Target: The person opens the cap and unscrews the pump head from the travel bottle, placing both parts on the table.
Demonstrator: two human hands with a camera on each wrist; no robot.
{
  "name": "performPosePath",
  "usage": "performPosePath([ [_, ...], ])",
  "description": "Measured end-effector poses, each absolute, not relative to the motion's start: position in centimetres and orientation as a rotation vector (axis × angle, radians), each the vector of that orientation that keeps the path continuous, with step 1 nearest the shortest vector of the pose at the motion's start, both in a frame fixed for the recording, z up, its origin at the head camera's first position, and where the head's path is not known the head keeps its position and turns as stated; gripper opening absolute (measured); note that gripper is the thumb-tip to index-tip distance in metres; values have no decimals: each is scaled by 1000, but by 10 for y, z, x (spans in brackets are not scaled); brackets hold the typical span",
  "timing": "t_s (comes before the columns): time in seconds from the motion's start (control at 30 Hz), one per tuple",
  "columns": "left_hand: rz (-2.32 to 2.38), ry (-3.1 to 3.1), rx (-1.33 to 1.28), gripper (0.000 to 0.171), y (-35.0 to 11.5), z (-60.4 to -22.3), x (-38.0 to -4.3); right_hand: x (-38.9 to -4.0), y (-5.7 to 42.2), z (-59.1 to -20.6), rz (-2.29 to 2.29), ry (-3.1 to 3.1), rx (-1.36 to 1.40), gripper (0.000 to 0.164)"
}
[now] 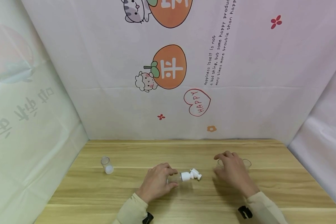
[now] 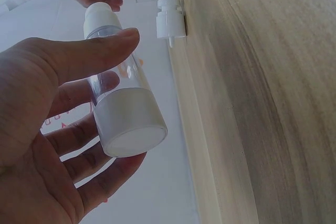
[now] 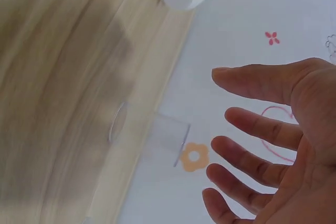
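My left hand (image 1: 158,180) holds a small pump bottle (image 2: 123,111) between thumb and fingers. The bottle has a clear body, a white base and a white collar (image 1: 185,176), which points right. Beyond the collar, a white pump head (image 2: 170,22) lies on the table. To the right, my right hand (image 1: 233,169) reaches over a clear, open-ended cylinder (image 3: 170,137), partly hidden behind it in the head view. In the right wrist view its thumb and fingers are spread, with nothing between them.
A clear container (image 1: 105,161) with a white part inside lies at the left of the wooden table (image 1: 100,193). Printed white cloth (image 1: 123,115) hangs behind the table's back edge and along both sides.
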State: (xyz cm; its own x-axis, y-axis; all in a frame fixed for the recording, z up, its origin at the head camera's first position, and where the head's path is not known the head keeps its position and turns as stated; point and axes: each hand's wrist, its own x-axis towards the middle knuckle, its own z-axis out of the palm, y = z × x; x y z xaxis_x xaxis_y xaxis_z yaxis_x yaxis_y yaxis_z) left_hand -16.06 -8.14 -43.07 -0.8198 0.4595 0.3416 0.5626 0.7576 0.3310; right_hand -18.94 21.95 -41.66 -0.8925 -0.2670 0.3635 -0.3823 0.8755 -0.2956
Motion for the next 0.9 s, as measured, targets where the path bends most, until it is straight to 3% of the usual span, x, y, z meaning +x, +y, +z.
performPosePath([
  [0.53, -615, -2709, -800, 36, -84, -430, -162, -171, 192, -412, 896, -2772, 666, 41],
  [0.9, -623, -2734, -811, 35, -81, -430, -160, -164, 186, -415, 1097, -2810, 809, 56],
])
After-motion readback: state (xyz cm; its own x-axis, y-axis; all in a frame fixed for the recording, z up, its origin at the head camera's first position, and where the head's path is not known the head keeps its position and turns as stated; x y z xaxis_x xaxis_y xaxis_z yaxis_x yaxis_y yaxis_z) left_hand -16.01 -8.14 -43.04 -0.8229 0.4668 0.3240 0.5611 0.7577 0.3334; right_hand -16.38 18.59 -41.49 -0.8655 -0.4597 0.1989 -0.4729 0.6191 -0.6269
